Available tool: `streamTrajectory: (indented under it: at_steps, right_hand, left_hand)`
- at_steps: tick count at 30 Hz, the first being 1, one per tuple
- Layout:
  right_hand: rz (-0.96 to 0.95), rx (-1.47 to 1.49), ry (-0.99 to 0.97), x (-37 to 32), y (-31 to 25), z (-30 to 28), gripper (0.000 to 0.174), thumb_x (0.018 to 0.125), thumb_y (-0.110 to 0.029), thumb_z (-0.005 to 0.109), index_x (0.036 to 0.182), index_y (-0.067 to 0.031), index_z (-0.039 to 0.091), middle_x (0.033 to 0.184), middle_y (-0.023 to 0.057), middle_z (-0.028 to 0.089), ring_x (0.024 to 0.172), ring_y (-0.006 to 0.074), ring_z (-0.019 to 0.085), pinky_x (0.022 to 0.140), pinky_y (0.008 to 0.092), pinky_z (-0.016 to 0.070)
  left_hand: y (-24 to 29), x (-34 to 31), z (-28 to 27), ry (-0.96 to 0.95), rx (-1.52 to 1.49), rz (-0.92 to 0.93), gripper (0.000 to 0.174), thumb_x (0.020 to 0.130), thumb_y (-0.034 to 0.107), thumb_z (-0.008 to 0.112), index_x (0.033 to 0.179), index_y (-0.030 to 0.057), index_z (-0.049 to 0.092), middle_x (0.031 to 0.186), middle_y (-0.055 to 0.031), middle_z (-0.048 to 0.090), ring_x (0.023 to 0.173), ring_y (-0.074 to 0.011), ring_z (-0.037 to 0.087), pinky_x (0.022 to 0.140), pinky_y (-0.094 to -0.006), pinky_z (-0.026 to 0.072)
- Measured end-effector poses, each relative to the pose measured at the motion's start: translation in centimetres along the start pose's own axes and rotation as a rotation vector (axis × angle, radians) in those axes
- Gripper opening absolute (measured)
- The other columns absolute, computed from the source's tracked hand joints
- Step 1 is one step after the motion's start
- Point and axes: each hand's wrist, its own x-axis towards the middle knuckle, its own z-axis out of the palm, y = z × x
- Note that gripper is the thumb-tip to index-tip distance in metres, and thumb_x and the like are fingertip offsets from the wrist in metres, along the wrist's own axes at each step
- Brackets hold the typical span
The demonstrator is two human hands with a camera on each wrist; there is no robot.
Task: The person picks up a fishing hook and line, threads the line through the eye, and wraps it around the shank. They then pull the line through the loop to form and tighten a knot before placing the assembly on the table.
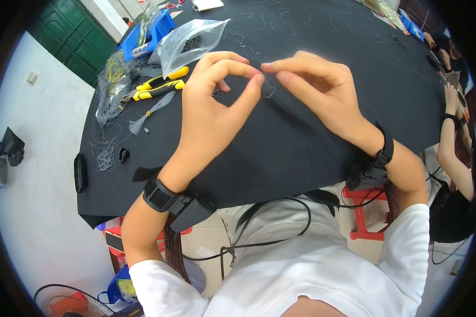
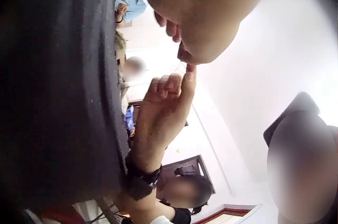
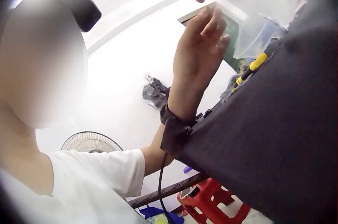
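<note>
Both hands are raised over the black table, fingertips close together, in the head view. The left hand [image 1: 211,103] pinches with thumb and index finger at the end of a thin thread [image 1: 269,91]. Opposite it, the right hand [image 1: 325,92] pinches the thread between thumb and index finger, with a small loop hanging between the hands. In the left wrist view the right hand [image 2: 163,113] lies below the left hand [image 2: 198,12], a fine line near their tips. The right wrist view shows the left hand [image 3: 200,55]; the thread cannot be made out there.
Yellow-black pliers [image 1: 161,90], a clear plastic bag [image 1: 193,42], a blue bin [image 1: 150,37] and bundles of grey thread [image 1: 111,90] lie on the table [image 1: 301,158] at the left. Another person's arm [image 1: 455,148] is at the right edge. A red stool [image 1: 362,222] stands below.
</note>
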Motion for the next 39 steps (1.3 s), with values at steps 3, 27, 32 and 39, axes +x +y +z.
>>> streamTrajectory:
  at_steps: [3,27,32,39]
  right_hand:
    - [-0.021,0.05,0.061,0.1,0.4,0.4,0.019,0.087,-0.01,0.06,0.104,-0.0026,0.066,0.088,0.0017,0.064,0.071,0.004,0.051,0.064,0.0178,0.0408]
    - [-0.037,-0.229,-0.204,0.5,0.5,-0.5,0.011,0.087,-0.012,0.055,0.086,-0.0014,0.056,0.063,0.005,0.05,0.056,0.0106,0.044,0.053,0.0253,0.0372]
    - [-0.005,-0.177,-0.268,0.8,0.6,-1.0,0.011,0.088,-0.012,0.053,0.086,-0.0014,0.055,0.065,0.0032,0.049,0.059,0.0089,0.043,0.055,0.024,0.037]
    - [0.089,-0.074,-0.258,0.8,0.4,-0.9,0.015,0.091,-0.015,0.051,0.084,-0.0019,0.054,0.068,-0.0018,0.047,0.062,0.0052,0.04,0.057,0.0215,0.0347]
  left_hand:
    - [0.6,-0.2,-0.1,-0.02,-0.557,-0.418,0.011,0.079,0.01,0.069,0.087,0.0029,0.066,0.097,-0.0042,0.058,0.079,-0.0067,0.053,0.059,-0.0214,0.0401]
    - [-0.2,0.3,-0.2,-0.062,0.075,0.032,0.01,0.072,0.009,0.072,0.081,0.0081,0.068,0.094,-0.0045,0.055,0.083,-0.0159,0.054,0.062,-0.0254,0.0407]
    - [-0.4,0.5,-0.5,-0.074,0.095,0.042,0.01,0.072,0.009,0.072,0.081,0.0079,0.068,0.092,-0.0038,0.054,0.083,-0.0156,0.053,0.063,-0.0255,0.0407]
    - [-0.6,0.5,-0.4,-0.072,0.023,0.045,0.01,0.074,0.01,0.071,0.083,0.0075,0.067,0.089,-0.0021,0.055,0.08,-0.0139,0.053,0.061,-0.0247,0.0403]
